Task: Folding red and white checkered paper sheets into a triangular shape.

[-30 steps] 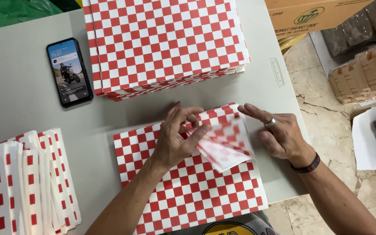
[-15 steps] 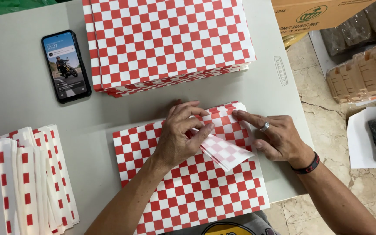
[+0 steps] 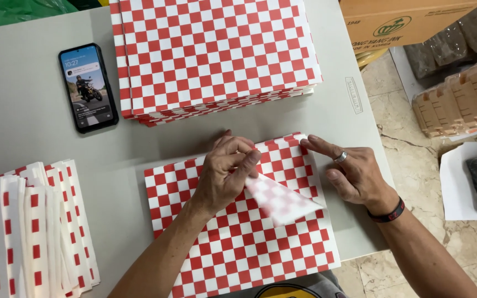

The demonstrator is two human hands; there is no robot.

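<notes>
A red-and-white checkered paper sheet (image 3: 233,243) lies on the grey table (image 3: 23,143) in front of me. Its far right corner is folded over toward me, forming a pale triangular flap (image 3: 280,201). My left hand (image 3: 224,176) pinches that flap at its upper edge with the fingertips. My right hand (image 3: 349,171), wearing a ring and a dark wristband, rests with fingers spread on the sheet's right edge, index finger pointing at the fold.
A thick stack of checkered sheets (image 3: 211,55) sits at the back of the table. A smartphone (image 3: 88,87) lies to its left. Folded checkered papers (image 3: 28,226) pile at the near left. A cardboard box (image 3: 409,19) and wrapped bundles (image 3: 459,94) stand on the floor to the right.
The folded corner has been drawn further toward me into a larger triangle. My right hand has moved from pressing the fold out to the sheet's right edge.
</notes>
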